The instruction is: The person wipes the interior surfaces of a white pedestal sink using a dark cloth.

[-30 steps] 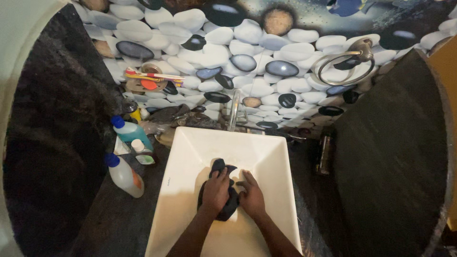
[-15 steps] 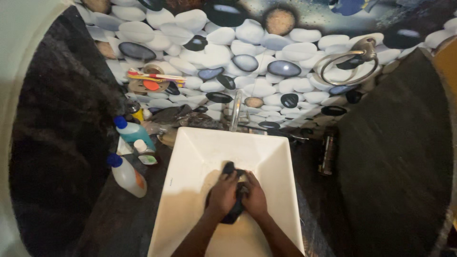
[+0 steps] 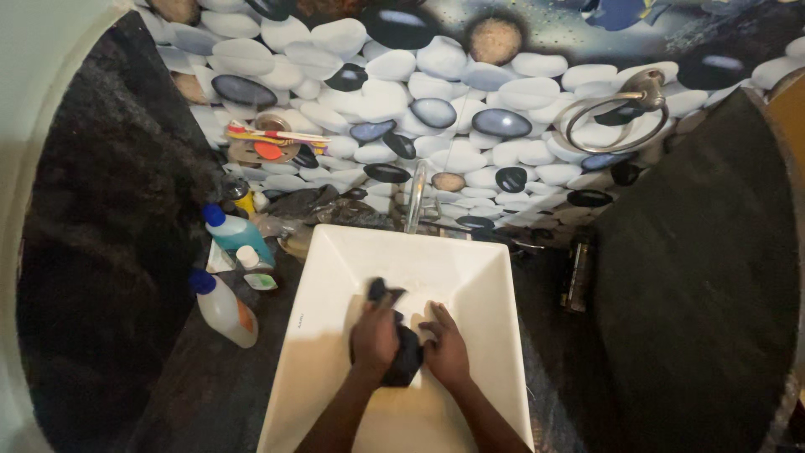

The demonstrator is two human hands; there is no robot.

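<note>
A dark cloth [image 3: 404, 356] lies bunched in the bottom of a white square sink [image 3: 335, 260]. My left hand [image 3: 374, 335] presses on top of the cloth and grips it, with one end of the cloth sticking out past the fingers. My right hand [image 3: 444, 348] rests beside it on the right, its fingers spread against the cloth's edge and the basin. A chrome tap [image 3: 413, 197] rises behind the sink.
On the dark counter to the left stand a white bottle [image 3: 221, 309] with a blue cap, a blue bottle [image 3: 235, 235] and a small white jar [image 3: 250, 264]. A metal towel ring [image 3: 612, 113] hangs on the pebble-patterned wall. A toothbrush holder [image 3: 264, 143] is mounted at the left.
Both hands and the cloth have shifted slightly left in the basin. The right hand, which was clasped over the cloth half a second ago, has spread out beside it.
</note>
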